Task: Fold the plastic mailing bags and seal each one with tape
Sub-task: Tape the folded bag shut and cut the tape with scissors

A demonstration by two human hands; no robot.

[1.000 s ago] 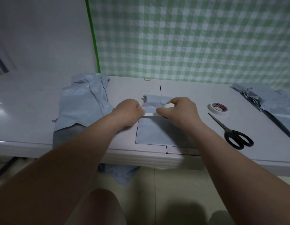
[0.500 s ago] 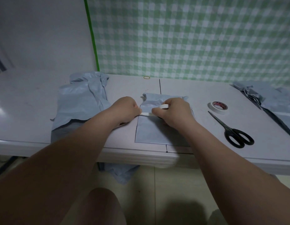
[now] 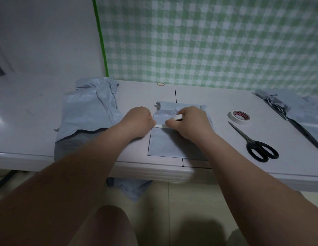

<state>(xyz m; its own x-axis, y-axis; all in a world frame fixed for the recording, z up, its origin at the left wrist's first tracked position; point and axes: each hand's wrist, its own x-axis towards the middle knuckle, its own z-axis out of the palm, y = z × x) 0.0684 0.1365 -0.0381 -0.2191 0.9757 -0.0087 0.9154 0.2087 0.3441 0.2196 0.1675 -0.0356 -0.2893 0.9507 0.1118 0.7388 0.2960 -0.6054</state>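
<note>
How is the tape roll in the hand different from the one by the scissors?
The held tape roll is gripped by the right hand over the bag; the spare tape roll lies flat on the table, untouched. The held roll has a strip pulled out to the left hand; the spare one shows none. Both are white.

- Pale grey table (image 3: 208, 96).
- Front edge, middle: flat grey plastic mailing bag (image 3: 165, 144).
- Left: crumpled grey bag pile (image 3: 87, 114).
- Right: white tape roll (image 3: 240, 121), black scissors (image 3: 252, 143).

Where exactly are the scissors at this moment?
In the head view, the scissors lie on the table, right of the right hand, their tips near the loose tape roll.
</note>
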